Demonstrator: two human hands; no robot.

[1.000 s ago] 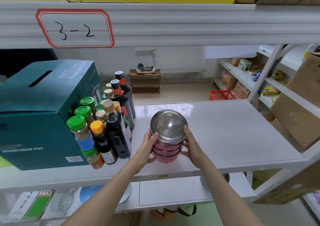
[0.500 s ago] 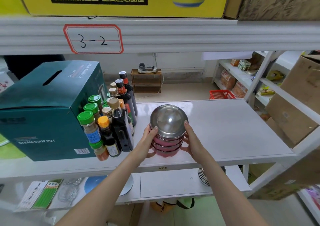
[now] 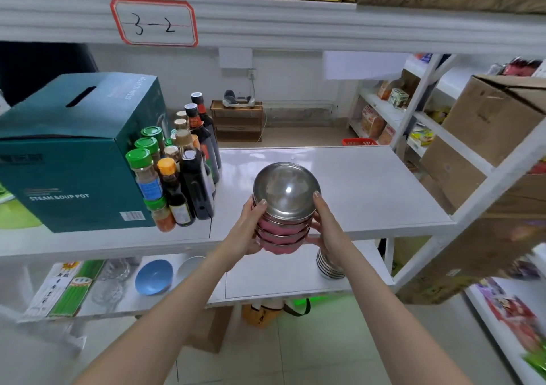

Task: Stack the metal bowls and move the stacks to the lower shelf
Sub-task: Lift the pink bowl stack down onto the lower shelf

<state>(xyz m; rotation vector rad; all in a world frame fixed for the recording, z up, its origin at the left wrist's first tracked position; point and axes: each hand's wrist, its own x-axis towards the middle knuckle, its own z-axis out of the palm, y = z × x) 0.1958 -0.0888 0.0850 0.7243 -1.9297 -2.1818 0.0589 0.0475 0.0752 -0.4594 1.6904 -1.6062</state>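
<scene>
Head view shows a white shelving unit whose middle shelf (image 3: pixel 339 183) carries a teal box (image 3: pixel 71 154) and a cluster of sauce and spice bottles (image 3: pixel 177 175) on its left, with bare surface to the right. Below it runs the lower shelf (image 3: pixel 266 278), where a blue bowl (image 3: pixel 153 276) sits left of centre and another stack of metal bowls (image 3: pixel 329 266) stands toward the right, partly hidden behind the right forearm. The stack of metal bowls (image 3: pixel 283 207) in play, steel rims with pink sides, is upright, its axis vertical, and sits at the front edge of the middle shelf; whether its base rests on the edge or is just off it cannot be told. The left hand (image 3: pixel 246 231) and right hand (image 3: pixel 326 228) clasp it from opposite sides, fingers curled around the bowls' walls, so the load lies squarely between the palms, neither hand nearer. The open stretch of lower shelf lies directly beneath and slightly behind the stack, so the move likely calls for drawing it clear of the shelf lip, then lowering it and pushing inward, kept level.
</scene>
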